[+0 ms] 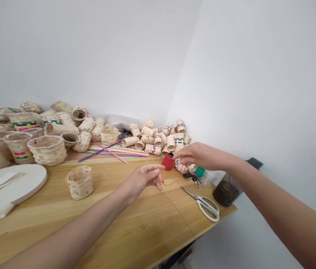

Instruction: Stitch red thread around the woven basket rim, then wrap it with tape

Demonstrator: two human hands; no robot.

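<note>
One thread spool [168, 163] is bright red and dark-topped.

In front of you stands a smooth, plain, pale grey wall [96, 52]. To your right is another smooth wall, very light grey and a bit brighter [258, 82]. The two walls meet in a corner, and you can see its line slant down from the top. Below you is a wide, flat, yellow-brown wooden counter [135, 231] with long streaks in the wood. Its far side runs toward the wall ahead, and its right end stops near the other wall. Under its near edge you see something dark, too hidden to name. The light is soft and even.
</note>
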